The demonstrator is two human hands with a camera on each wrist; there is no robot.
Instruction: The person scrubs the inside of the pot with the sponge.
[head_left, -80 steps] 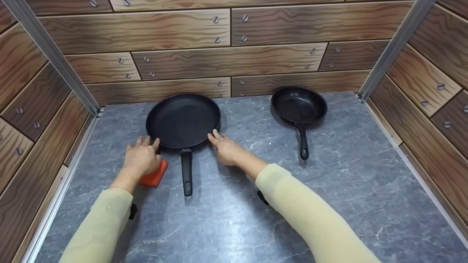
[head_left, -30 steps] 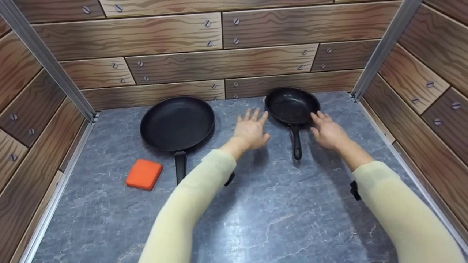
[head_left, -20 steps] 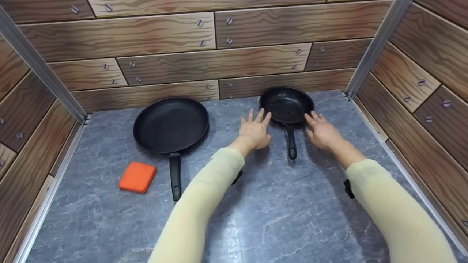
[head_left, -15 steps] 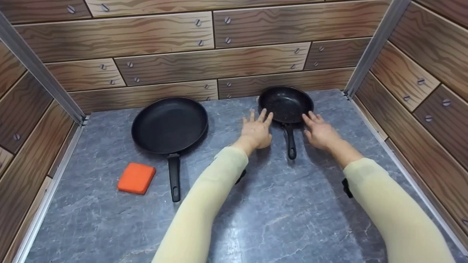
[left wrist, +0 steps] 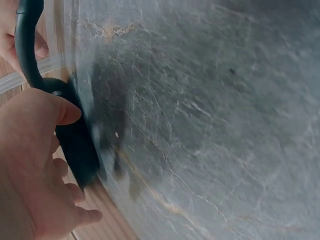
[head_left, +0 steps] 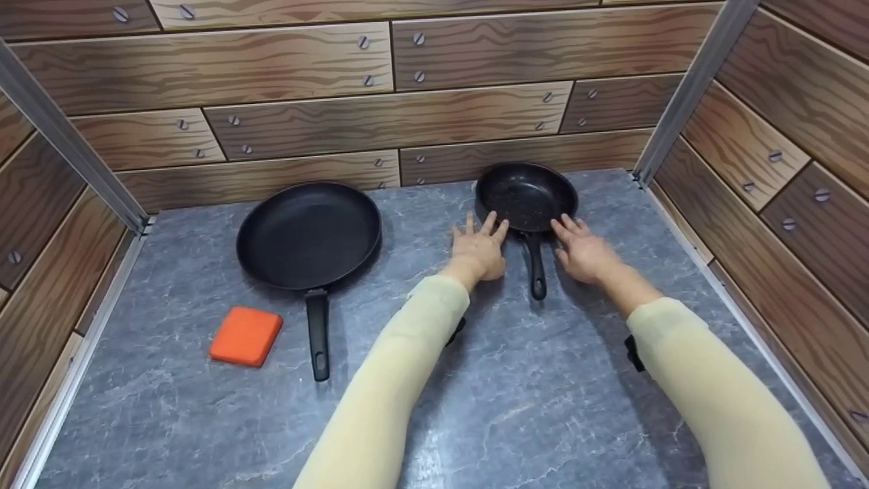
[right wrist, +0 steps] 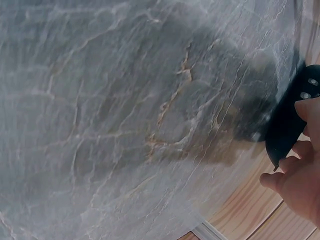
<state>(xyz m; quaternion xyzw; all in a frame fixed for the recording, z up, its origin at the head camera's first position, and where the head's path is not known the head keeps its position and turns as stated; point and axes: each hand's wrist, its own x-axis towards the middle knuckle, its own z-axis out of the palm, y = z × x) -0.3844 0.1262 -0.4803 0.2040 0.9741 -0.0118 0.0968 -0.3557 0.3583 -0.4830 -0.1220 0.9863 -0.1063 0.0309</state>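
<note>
At the left of the grey marbled surface [head_left: 543, 407], an orange square block [head_left: 246, 336] is seen lying flat. Just beyond it, to the right, a large black pan [head_left: 309, 234] is set upright, its handle pointed toward the person. Farther right, the left hand [head_left: 478, 251] is placed at the near left side of a smaller black pan [head_left: 528, 193], with the fingers spread wide and the fingertips brought to the rim; nothing is gripped by it. The smaller pan is thus set between the two hands, near the plank-patterned back wall [head_left: 305, 58], and its handle [head_left: 536, 272] is directed toward the person through the gap between them. Its round, shallow bowl is dark and glossy, lightly speckled inside, and a hanging hole is shown at the handle's end. At the near right side of that pan, the right hand [head_left: 587, 252] is held with its fingers extended to the rim, and nothing is clasped. Both forearms are covered by pale yellow sleeves [head_left: 713, 387].
</note>
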